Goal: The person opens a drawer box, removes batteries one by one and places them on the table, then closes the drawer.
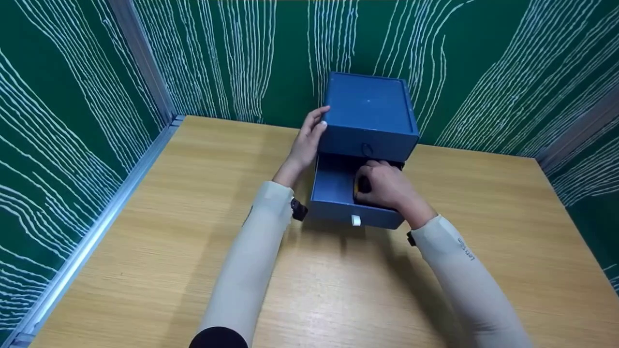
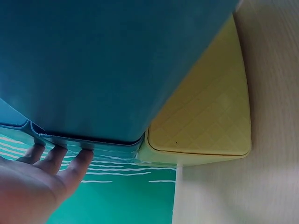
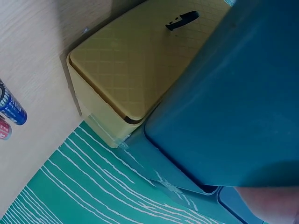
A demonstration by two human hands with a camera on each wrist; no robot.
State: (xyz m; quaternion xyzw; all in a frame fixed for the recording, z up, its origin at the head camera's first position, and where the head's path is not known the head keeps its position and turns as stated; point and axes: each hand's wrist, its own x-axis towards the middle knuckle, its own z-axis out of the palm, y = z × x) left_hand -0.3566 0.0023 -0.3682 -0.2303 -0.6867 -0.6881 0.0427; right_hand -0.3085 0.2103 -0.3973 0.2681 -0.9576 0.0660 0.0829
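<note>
A blue drawer box stands at the back of the table, its middle drawer pulled out toward me. My left hand lies against the box's left side; the left wrist view shows its fingertips touching the edge near the upper drawer. Inside the pulled-out drawer, the fingers of my right hand curl round a black object with a yellow edge, mostly covered by the hand. A white tab sticks out of the drawer's front. Only a blurred part of the right hand shows in the right wrist view.
Below the pulled-out drawer sits a yellow drawer with a quilted front and a black loop handle. A blue cylinder and a red one lie on the table. Behind the box rises a green wall with white lines.
</note>
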